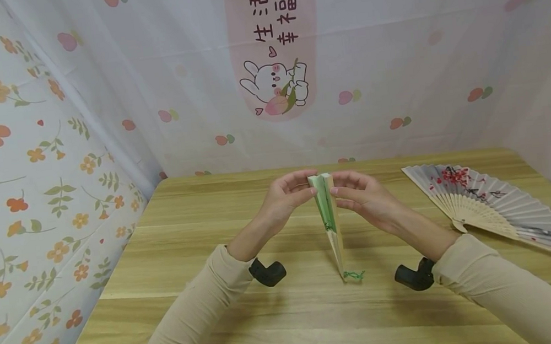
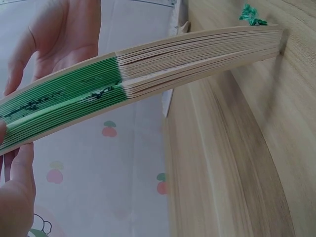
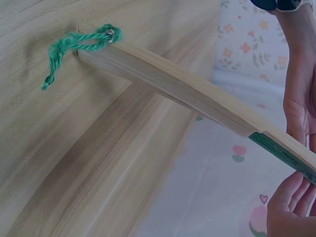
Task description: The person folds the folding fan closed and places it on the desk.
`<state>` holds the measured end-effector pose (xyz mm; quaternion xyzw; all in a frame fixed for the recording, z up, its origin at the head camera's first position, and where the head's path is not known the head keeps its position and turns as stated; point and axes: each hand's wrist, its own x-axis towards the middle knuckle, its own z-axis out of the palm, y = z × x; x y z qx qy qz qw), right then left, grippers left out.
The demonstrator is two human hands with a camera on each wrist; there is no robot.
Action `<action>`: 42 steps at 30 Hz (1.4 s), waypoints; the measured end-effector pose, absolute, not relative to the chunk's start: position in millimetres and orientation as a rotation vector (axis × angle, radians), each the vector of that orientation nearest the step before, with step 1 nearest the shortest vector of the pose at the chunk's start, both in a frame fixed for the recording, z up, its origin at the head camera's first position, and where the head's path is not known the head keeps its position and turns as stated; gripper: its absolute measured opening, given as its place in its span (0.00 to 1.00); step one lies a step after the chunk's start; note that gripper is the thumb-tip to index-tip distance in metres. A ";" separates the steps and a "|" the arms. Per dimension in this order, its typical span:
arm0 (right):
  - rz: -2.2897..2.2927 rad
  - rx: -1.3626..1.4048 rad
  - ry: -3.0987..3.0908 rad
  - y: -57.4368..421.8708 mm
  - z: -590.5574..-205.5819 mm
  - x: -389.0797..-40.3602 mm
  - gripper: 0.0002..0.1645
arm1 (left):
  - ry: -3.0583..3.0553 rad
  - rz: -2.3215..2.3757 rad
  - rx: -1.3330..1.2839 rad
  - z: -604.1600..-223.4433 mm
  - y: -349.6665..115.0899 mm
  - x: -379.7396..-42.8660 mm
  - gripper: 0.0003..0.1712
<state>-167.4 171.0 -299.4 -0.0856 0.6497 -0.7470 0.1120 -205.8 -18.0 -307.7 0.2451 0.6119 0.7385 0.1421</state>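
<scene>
A green folding fan [image 1: 328,211], mostly folded, stands steeply with its narrow pivot end down at the table and its wide end up. My left hand [image 1: 285,198] pinches the left side of its upper end between thumb and fingers. On the opposite side my right hand [image 1: 365,199] does the same. In the left wrist view a shallow gap parts the bamboo ribs [image 2: 197,52], and the green leaf [image 2: 64,96] shows dark printed marks. A knotted green cord [image 3: 59,57] hangs from the metal pivot.
A second fan [image 1: 513,207], spread wide and printed with red blossoms, lies at the right of the wooden table [image 1: 170,320]. Black wrist mounts [image 1: 268,273] sit below both wrists. A patterned curtain [image 1: 368,47] hangs behind the table, and a floral one [image 1: 20,163] at the left.
</scene>
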 end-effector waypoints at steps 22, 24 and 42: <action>-2.182 -0.322 1.854 167.9 -300.1 -169.4 0.14 | 1.785 2.133 0.685 -307.1 -18.7 -208.1 0.21; -2.188 -0.317 1.842 167.5 -300.0 -169.4 0.14 | 1.794 2.132 0.675 -306.8 -18.7 -208.2 0.21; -2.230 -0.286 1.811 167.1 -302.9 -169.3 0.12 | 1.823 2.131 0.622 -307.2 -19.1 -206.6 0.20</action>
